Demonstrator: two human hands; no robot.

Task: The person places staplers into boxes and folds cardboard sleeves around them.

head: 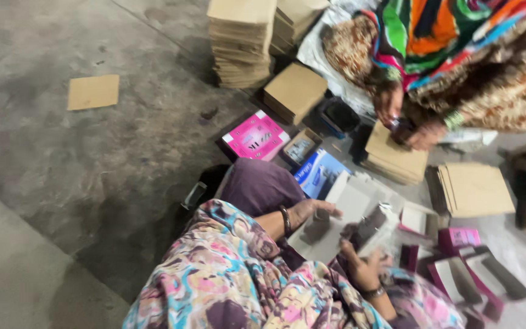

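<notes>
My left hand [309,211], a bangle on its wrist, lies on the edge of a flat grey card sheet [353,202] across my lap and holds it. My right hand [362,268] is lower right, fingers curled round a small dark box piece [366,227] over the same sheet; blur hides the exact grip. My floral sleeves [226,274] fill the bottom of the view.
Another person in a bright patterned garment [458,42] sits at the top right, hands [406,122] on a brown card stack [394,157]. Tall card stacks [241,42], a pink box [255,136], a blue packet [319,172] and maroon box trays [464,274] lie around on the concrete floor [62,158].
</notes>
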